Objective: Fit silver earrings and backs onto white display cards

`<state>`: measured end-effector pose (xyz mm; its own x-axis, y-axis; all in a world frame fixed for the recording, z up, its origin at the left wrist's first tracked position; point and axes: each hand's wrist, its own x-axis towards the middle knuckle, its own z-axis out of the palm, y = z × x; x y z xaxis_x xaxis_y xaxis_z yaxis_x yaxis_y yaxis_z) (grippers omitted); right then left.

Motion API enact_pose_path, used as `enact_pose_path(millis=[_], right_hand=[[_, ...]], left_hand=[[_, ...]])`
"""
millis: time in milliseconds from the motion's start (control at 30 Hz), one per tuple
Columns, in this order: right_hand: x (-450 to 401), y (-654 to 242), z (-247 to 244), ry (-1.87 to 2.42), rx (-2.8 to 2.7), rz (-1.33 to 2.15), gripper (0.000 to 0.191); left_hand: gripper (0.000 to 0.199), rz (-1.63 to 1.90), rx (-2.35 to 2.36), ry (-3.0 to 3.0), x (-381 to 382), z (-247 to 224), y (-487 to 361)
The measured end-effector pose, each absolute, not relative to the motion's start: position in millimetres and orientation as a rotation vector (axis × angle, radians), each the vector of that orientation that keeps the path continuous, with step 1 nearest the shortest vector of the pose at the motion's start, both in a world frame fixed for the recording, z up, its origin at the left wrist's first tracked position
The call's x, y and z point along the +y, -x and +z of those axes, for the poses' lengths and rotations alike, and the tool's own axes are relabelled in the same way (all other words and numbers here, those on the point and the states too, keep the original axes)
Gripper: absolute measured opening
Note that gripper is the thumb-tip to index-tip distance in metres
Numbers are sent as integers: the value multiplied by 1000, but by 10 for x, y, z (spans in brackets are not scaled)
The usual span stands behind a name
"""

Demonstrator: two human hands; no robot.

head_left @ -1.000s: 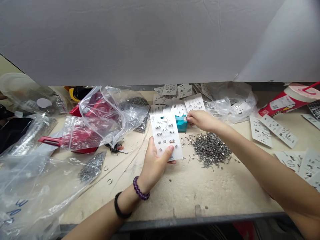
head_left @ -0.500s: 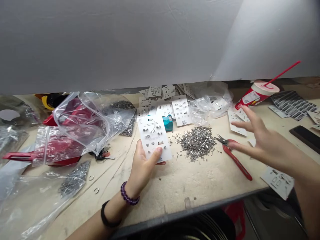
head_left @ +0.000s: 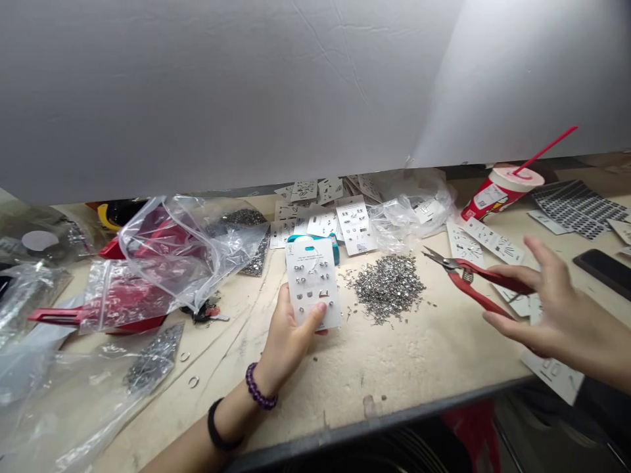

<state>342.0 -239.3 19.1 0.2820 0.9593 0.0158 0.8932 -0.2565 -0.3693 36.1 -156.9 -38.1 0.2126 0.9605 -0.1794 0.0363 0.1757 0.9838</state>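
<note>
My left hand [head_left: 290,335] grips a white card [head_left: 311,279] near its bottom edge, thumb on the front. Small metal earrings sit in rows on the card. On the right, my right hand [head_left: 557,312] holds red-handled pliers [head_left: 476,305], their handles spread and the jaws pointing left. The pile of small metal pieces [head_left: 388,288] lies between the card and the pliers. Behind the held card is a teal object [head_left: 336,249], partly hidden.
Clear plastic bags [head_left: 172,256] and red tools [head_left: 56,316] cover the left side. More earring cards [head_left: 355,225] lie at the back. At the right are a red cup with a straw [head_left: 500,192], patterned sheets [head_left: 582,207] and a dark phone [head_left: 604,272].
My right hand has taken hold of the pliers, which lay on the table before, and their handles have opened. The card in my left hand now stands straighter.
</note>
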Motion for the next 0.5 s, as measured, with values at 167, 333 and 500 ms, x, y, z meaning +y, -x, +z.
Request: enact_pose_path(millis=[167,333,500], right_hand=[[-2390,-2916,290,1990,-1804,573,92],[-2181,-2527,377,1894,-1671,1037,96],[-2159,-2475,386,1854,-1702,1032,93]], left_hand=[[39,965,1169,-1484,-1606,-436,-326],[31,976,1237,-1732,-1653,-457,-307],[29,955,1288,-1821,-1679,-466,-293]])
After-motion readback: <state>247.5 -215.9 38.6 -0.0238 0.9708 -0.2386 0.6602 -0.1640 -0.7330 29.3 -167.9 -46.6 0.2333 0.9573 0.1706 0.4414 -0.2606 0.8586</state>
